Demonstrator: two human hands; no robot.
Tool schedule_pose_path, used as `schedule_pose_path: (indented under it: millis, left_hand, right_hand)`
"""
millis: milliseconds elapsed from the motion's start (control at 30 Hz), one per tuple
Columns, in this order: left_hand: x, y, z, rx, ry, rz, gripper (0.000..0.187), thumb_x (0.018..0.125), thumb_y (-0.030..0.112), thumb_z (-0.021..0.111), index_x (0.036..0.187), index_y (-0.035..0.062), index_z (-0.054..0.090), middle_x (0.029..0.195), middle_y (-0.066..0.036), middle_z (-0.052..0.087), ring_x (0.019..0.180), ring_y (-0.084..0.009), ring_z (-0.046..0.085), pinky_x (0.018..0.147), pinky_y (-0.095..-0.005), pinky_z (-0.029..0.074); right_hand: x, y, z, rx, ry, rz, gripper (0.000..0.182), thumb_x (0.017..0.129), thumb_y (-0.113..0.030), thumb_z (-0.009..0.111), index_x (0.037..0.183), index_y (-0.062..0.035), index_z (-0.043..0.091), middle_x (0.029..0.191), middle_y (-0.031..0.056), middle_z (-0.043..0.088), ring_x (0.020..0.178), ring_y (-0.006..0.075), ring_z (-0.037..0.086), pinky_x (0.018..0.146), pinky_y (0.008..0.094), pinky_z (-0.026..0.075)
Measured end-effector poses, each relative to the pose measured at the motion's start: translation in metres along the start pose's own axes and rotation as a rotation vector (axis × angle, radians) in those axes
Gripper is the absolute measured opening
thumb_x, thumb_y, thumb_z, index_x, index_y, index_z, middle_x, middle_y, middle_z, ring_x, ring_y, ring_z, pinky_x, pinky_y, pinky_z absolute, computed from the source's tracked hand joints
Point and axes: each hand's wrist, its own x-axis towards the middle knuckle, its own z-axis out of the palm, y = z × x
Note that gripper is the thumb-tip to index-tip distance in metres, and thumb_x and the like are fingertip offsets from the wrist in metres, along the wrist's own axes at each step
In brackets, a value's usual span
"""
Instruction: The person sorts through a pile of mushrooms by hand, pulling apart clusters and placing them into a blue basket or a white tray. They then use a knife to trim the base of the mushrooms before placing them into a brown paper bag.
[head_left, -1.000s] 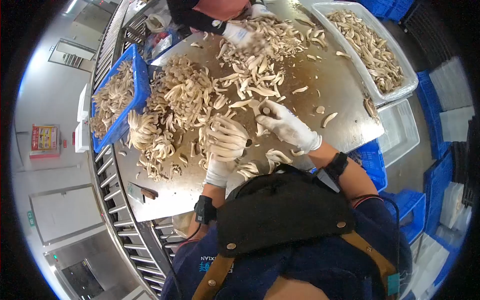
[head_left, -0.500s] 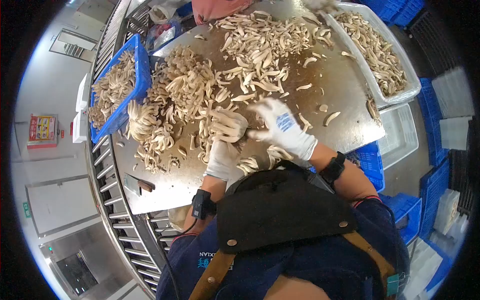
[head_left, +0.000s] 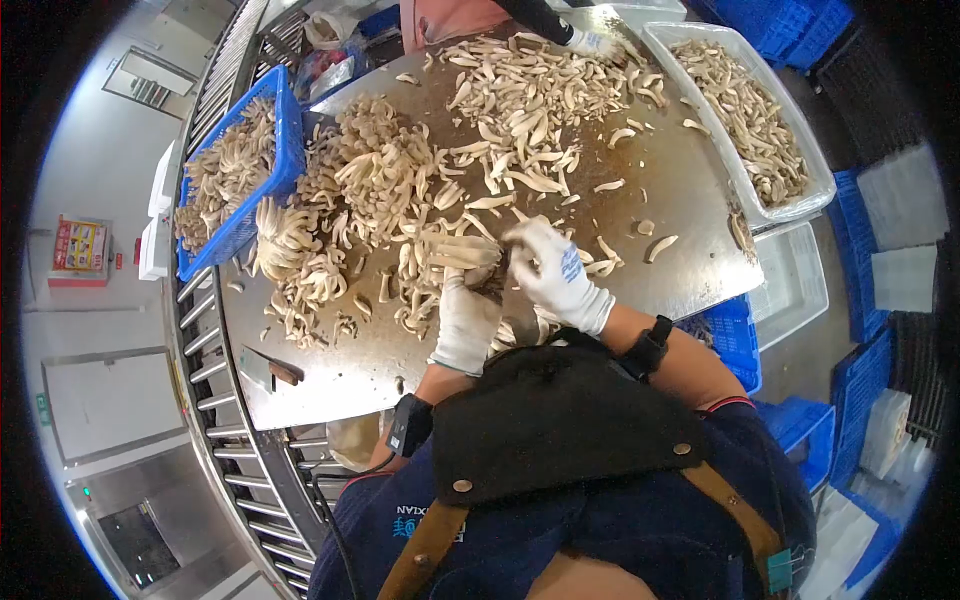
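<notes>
My left hand (head_left: 467,325), in a white glove, is closed around the base of a mushroom cluster (head_left: 460,252) with pale stems. Just right of that cluster, my right hand (head_left: 552,272), gloved with blue print on its back, has its fingers curled in toward the thumb; whatever sits between them is hidden. Beyond both hands lies a heap of clustered mushrooms (head_left: 385,165) at the left. Loose separated mushrooms (head_left: 530,105) are spread across the far middle of the metal table (head_left: 690,215).
A blue crate (head_left: 285,140) of mushrooms stands at the left, and a lined white tub (head_left: 820,185) of loose ones at the right. A knife (head_left: 283,373) lies near the left edge. Across the table is a co-worker's gloved hand (head_left: 595,43). Rollers (head_left: 235,430) run alongside.
My right hand has drawn in closer to the cluster, and its spread fingers have curled. The left hand still grips the cluster, turned somewhat. The co-worker's hand and dark sleeve now show more plainly.
</notes>
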Motion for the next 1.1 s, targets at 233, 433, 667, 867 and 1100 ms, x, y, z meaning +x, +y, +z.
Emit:
schedule_pose_path:
  millis: [233,433,667,867,1100]
  left_hand:
    - [-0.007,0.006,0.01,-0.077,0.108,-0.1,0.033,0.101,0.038,0.047,0.111,0.0094,0.06,0.105,-0.005,0.064,0.099,-0.0165,0.06,0.091,-0.0313,0.049]
    - [0.012,-0.007,-0.019,0.137,-0.046,0.1,0.03,0.104,0.032,0.041,0.12,0.0098,0.054,0.11,-0.005,0.062,0.1,-0.0185,0.06,0.092,-0.0342,0.049]
    - [0.012,0.017,-0.002,-0.02,0.023,-0.014,0.033,0.102,0.036,0.043,0.117,0.0101,0.057,0.11,-0.007,0.063,0.103,-0.0203,0.059,0.09,-0.0369,0.05]
    - [0.002,0.009,0.014,-0.083,0.117,-0.074,0.032,0.101,0.036,0.047,0.114,0.0093,0.06,0.108,-0.006,0.064,0.1,-0.021,0.061,0.091,-0.0363,0.05]
    - [0.009,0.002,-0.009,0.434,0.034,0.224,0.024,0.098,0.025,0.053,0.11,0.0063,0.06,0.111,-0.011,0.062,0.094,-0.0231,0.062,0.087,-0.037,0.052]
  right_hand:
    - [0.018,0.001,-0.003,-0.027,-0.338,0.004,0.024,0.079,-0.013,0.065,0.099,-0.002,0.061,0.093,0.0129,0.057,0.085,0.0276,0.059,0.079,0.0371,0.047]
    - [0.025,-0.017,0.01,-0.172,-0.354,-0.082,0.024,0.083,-0.019,0.064,0.103,-0.0053,0.064,0.097,0.0127,0.056,0.094,0.0279,0.057,0.083,0.0371,0.046]
    - [0.022,0.0,0.005,0.476,-0.306,0.524,0.024,0.083,-0.019,0.064,0.1,-0.0034,0.059,0.093,0.0122,0.057,0.087,0.0296,0.056,0.078,0.0393,0.047]
    - [0.031,0.009,0.008,-0.064,-0.276,0.003,0.02,0.087,-0.019,0.06,0.098,-0.0022,0.057,0.086,0.0053,0.054,0.079,0.0162,0.052,0.073,0.0331,0.047]
    - [0.034,0.0,0.009,-0.096,-0.352,0.117,0.022,0.085,-0.018,0.063,0.099,-0.0017,0.058,0.11,0.0149,0.054,0.102,0.0265,0.053,0.09,0.0393,0.044]
